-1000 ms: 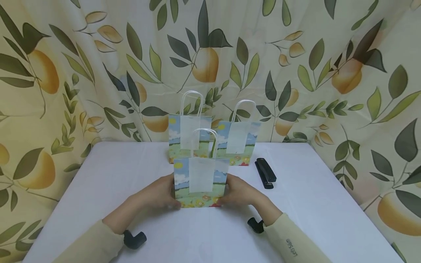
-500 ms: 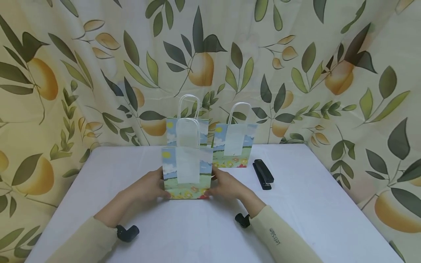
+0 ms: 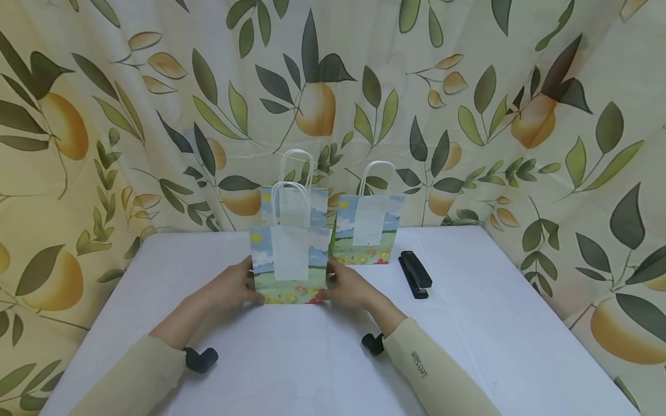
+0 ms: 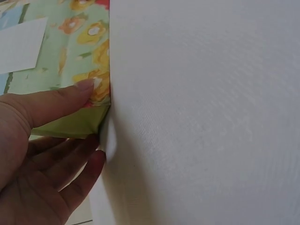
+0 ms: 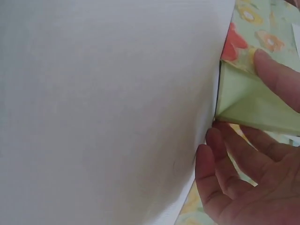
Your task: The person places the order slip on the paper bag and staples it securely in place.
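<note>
A small paper gift bag (image 3: 291, 292) stands upright in the head view, printed with sky, meadow and flowers, with a white panel and white twisted handles. My left hand (image 3: 233, 286) grips its left side low down. The right hand (image 3: 350, 288) holds the opposite side. In the left wrist view the thumb presses the flowered front of the bag (image 4: 70, 56), the fingers behind its green side. The right wrist view has the thumb at the front corner by a red flower, fingertips at the back edge of the green side (image 5: 248, 96).
Behind it stand two matching paper bags: one (image 3: 267, 211) partly hidden at the back left, another (image 3: 366, 251) to the right. A black stapler (image 3: 415, 274) lies right of the bags on the white table (image 3: 468, 346). A fruit-patterned curtain (image 3: 385, 52) hangs behind.
Both hands have moved the front bag leftward and slightly back, so it now overlaps the back left bag and leaves the right one in fuller view. The camera view has shifted slightly.
</note>
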`<state>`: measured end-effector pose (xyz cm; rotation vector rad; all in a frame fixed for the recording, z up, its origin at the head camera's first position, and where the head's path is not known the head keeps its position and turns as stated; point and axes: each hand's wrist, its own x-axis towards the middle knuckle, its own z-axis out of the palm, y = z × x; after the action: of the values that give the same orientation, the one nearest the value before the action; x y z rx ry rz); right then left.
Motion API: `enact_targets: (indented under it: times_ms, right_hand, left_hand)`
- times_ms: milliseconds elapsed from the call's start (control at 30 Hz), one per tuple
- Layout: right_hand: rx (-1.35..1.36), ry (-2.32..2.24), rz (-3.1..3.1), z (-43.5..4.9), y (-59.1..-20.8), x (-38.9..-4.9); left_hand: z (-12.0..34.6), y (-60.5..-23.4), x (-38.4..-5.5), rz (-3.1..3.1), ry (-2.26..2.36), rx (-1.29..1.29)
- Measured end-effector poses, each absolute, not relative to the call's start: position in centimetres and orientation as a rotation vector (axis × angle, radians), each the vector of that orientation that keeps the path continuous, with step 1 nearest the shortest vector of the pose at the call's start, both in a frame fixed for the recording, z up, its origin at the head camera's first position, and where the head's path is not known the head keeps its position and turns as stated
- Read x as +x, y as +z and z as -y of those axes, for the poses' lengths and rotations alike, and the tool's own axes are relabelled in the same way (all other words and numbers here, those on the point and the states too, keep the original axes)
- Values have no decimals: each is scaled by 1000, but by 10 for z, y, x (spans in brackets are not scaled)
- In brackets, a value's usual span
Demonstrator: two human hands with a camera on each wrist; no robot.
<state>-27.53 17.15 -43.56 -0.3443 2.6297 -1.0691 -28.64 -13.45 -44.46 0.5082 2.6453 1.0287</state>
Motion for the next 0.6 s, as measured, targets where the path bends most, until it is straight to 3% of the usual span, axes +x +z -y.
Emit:
enact_targets:
  times_ms: [600]
  right_hand:
    - [-359,-1044,-2718,-167,-439,-277]
  left_hand:
    - [137,-450,-289,-2722,1025,472]
